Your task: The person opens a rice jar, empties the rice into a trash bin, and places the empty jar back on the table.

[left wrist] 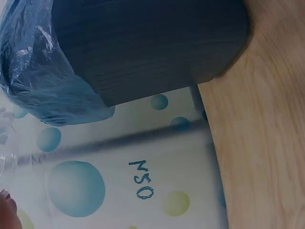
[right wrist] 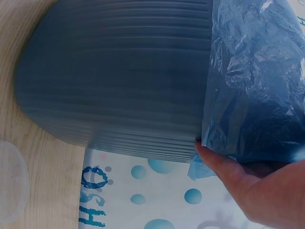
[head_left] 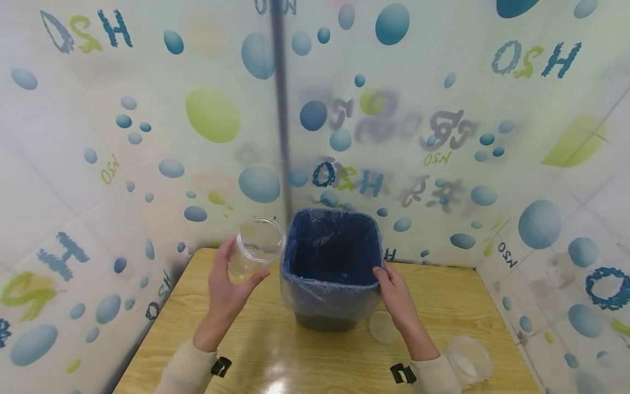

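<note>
A dark trash bin (head_left: 327,322) lined with a thin blue plastic bag (head_left: 320,298) stands upright on the table, its mouth open toward me. To its left, my left hand (head_left: 227,295) grips a clear round plastic container (head_left: 241,262) around its side, raised level with the bin's rim and tilted toward it. Only the edge of that container (left wrist: 5,148) and a fingertip show in the left wrist view. My right hand (head_left: 397,301) pinches the bag-covered rim at the bin's near right corner. From the side, the right wrist view shows the thumb pressing on the bag (right wrist: 252,86).
A flat round translucent lid (head_left: 384,327) lies on the wooden table (head_left: 256,339) just right of the bin. Farther right, beside my right sleeve, is another clear plastic container (head_left: 470,358). A curtain (head_left: 334,153) printed with bubbles and letters hangs close behind the table.
</note>
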Available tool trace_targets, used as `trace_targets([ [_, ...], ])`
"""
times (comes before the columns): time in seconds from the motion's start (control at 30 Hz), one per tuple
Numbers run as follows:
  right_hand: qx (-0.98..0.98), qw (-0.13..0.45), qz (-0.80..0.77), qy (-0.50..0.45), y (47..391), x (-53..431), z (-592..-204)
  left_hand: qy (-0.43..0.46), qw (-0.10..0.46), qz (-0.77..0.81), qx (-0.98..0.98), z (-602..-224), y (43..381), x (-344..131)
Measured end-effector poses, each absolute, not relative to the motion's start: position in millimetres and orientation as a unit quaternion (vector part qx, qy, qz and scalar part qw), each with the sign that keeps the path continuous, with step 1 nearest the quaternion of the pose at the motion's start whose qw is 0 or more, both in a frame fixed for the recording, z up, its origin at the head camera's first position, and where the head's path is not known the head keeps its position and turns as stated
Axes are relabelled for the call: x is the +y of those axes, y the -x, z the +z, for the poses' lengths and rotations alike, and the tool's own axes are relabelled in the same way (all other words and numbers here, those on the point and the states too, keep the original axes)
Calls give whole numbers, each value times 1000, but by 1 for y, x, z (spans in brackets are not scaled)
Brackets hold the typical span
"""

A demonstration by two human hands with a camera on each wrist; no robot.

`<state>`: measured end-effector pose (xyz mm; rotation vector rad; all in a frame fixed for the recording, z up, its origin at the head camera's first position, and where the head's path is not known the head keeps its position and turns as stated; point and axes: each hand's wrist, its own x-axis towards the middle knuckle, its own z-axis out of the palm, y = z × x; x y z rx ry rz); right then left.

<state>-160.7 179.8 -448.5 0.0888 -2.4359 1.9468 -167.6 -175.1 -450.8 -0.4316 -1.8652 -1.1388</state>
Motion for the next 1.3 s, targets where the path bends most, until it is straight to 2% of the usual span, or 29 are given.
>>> trace_targets([
  [0.43,-783,10,622,-25,161,180,-449,113,373,-569,-724,-477,149,-184],
  [0.7,-781,15,624,-30,162,180,-449,111,374,-606,-693,-502,146,-188],
  [1.07,-781,13,624,-31,161,179,-448,43,357,-513,-780,-540,138,-199],
  [1.3,-778,6,627,-30,161,180,-449,-23,287,-549,-785,-557,134,-203],
])
